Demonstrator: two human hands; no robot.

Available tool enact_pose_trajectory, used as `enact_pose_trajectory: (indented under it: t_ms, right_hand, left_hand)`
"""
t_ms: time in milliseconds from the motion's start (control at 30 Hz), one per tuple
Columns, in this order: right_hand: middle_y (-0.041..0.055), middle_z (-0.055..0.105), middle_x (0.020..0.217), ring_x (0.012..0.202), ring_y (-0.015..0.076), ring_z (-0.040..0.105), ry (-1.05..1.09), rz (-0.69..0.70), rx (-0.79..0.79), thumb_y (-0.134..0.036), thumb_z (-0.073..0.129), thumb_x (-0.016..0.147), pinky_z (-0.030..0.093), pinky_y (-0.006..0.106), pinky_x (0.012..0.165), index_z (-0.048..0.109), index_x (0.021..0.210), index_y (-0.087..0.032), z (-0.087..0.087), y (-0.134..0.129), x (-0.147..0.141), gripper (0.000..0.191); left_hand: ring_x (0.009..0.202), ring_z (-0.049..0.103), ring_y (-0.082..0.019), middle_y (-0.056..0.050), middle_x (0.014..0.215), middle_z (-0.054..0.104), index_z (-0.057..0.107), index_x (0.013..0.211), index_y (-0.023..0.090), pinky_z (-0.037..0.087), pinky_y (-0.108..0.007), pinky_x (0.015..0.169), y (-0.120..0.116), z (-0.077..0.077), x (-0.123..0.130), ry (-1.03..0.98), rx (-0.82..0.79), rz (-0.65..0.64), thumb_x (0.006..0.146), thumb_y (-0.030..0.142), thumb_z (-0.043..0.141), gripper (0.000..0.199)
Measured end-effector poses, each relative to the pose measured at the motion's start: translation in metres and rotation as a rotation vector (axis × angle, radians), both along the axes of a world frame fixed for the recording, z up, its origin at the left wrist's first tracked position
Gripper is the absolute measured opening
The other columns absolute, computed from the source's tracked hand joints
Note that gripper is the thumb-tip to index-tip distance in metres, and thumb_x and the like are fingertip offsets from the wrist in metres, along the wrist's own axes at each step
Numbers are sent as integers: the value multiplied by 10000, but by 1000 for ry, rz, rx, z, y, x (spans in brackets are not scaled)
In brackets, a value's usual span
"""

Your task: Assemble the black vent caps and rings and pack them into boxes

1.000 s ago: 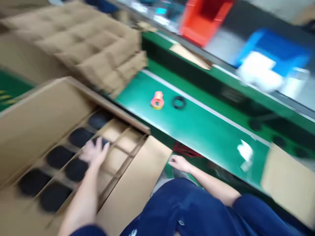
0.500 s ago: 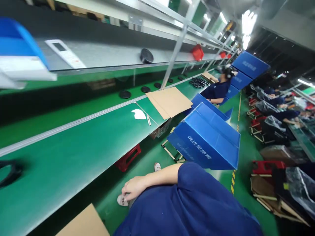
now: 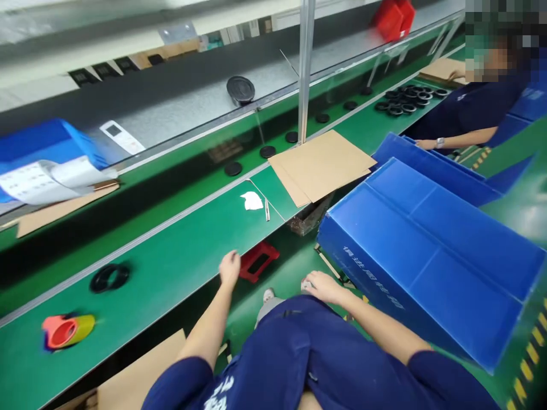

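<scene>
My left hand (image 3: 229, 269) hovers by the near edge of the green worktop (image 3: 171, 259), its fingers curled in and nothing visible in them. Lower and to the right, my right hand (image 3: 327, 286) hangs in front of my body, with loosely bent, slightly parted fingers and no object in it. On the worktop beyond are a white paper scrap (image 3: 253, 200) and a slim pen-like tool (image 3: 267, 209). Farther left lie a black ring (image 3: 98, 280) and a red and yellow object (image 3: 64, 332), blurred.
Cardboard sheets (image 3: 325, 165) overhang the worktop beside a large blue box (image 3: 427, 239). A red stool (image 3: 258, 262) is underneath. Black discs (image 3: 268, 151) line the green strip behind. A co-worker (image 3: 465, 114) sits near several black rings (image 3: 410, 97). Cardboard (image 3: 145, 370) stands at lower left.
The view has swung left and down. My left hand has come into sight at the worktop edge, and the red and yellow object now shows. My right hand appears farther right.
</scene>
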State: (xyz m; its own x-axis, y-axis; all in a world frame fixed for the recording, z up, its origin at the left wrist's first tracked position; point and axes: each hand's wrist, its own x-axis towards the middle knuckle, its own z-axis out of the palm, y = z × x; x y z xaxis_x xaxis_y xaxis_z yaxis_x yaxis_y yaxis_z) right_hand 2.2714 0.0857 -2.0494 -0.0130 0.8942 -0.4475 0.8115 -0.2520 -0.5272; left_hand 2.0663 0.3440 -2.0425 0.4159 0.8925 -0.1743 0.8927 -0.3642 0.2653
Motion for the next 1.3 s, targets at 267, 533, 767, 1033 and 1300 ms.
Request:
enact_pose_trajectory:
  t_ms: [267,533,767,1033,1300]
  right_hand:
    - [149,674,1299,1215,280,649,133,-447,96,-398,400,1021,503,391,1031,669,1244,-177,-17,-81,37,414]
    - [110,725,1186,1083,253,705,265,-742,226,-412,476,992,532,389,974,700,1145,-203,27,-63,71,343]
    - [60,745,981,909,192,694,315,-804,469,-327,550,977,536,324,877,740,979,-203,61,60,150,227]
    - [110,728,1192,1079,229,695,731,-1185,554,-551,635,927,575,394,983,725,1141,-180,41,183,201,438]
    - [134,772,1081,1023,258,737,943,-1637,928,-695,748,805,590,459,1001,757,912,-168,54,147,247,537]
  left_hand:
    - [1409,494,-317,-180,1481,539,626,1400,182,416,-405,1177,74,-49,169,-75,-155,0,923,229,628,480]
    - [1270,578,-439,-286,1217,636,674,1089,101,452,-583,1066,117,-52,190,-150,-208,133,781,142,628,314]
    - [922,716,-337,-84,835,686,544,1063,166,554,-580,901,156,-44,205,-478,-318,316,731,242,633,352]
    - [886,742,-222,-111,1013,758,603,1126,176,592,-361,839,71,-4,285,-891,-1094,-308,731,465,845,546]
    - [1464,422,-414,-167,1512,561,642,1391,239,264,-699,1205,97,-58,389,-531,-405,-968,934,523,646,538]
